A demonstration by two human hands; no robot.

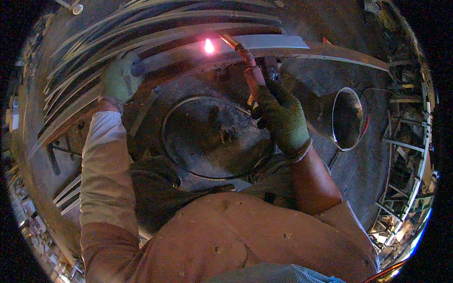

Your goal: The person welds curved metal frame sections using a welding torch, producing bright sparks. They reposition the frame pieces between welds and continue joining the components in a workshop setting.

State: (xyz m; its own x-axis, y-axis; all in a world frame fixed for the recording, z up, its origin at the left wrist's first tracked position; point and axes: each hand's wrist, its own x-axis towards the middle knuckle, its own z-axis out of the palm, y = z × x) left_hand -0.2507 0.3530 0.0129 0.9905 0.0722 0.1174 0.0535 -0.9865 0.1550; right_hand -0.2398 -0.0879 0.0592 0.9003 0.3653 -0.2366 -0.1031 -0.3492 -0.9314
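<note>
In a green work glove, my right hand (285, 118) is closed around the handle of a welding torch (255, 78). Its copper-coloured nozzle points up and left, towards a bright pink-white glow (209, 45) on a long flat metal bar (278, 42). The bar lies crosswise in front of me; glare hides the exact spot where the nozzle faces it. My left hand (119, 79), also gloved, is wrapped over the same bar left of the glow. Its fingertips are partly hidden in shadow.
Several long metal strips (89, 52) lie side by side beyond the bar and at its left. A dark round piece with a thin rim (166, 132) is below the bar, before my body. An open metal cylinder (334, 120) stands at right, near a metal frame (403, 146).
</note>
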